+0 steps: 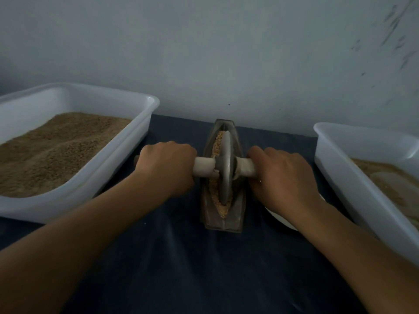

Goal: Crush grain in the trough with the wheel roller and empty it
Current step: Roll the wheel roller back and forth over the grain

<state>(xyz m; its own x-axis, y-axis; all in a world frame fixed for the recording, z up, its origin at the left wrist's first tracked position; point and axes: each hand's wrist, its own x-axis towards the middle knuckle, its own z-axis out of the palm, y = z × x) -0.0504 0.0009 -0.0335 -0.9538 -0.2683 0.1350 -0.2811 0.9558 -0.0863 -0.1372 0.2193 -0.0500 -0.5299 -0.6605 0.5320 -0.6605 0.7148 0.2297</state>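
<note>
Head view: the left hand [166, 168] and right hand [283, 175] each grip the handle of the wheel roller [224, 168], standing in the grain-filled trough [223, 177] between two white tubs

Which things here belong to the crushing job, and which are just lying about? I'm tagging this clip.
In the job:
wheel roller, gripped by left hand and right hand
trough
grain

Lying about:
left tub of brown grain
right tub, contents only partly visible
white plate beneath the right forearm
dark cloth
</note>
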